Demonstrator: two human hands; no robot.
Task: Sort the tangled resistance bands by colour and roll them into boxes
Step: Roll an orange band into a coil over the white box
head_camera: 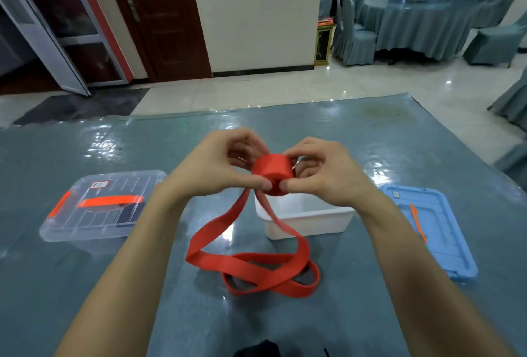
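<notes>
Nearest us, at the bottom edge, sits a dark shape [261, 348], too cut off to identify. Beyond it our red resistance band [222, 218] lies in loose, crossed loops on the table [85, 285]. Two strands rise from the loops to a tight roll [273, 174], which we hold in the air above the white box [308, 222]. Our left hand [216, 165] and right hand [322, 174] both pinch that roll, with thumbs and curled fingers closed on it from either side. The white box stands open-topped just behind the loops. A clear lidded box [94, 208] with an orange handle and latch sits to the left. A blue lid [436, 242] lies flat on the right.
</notes>
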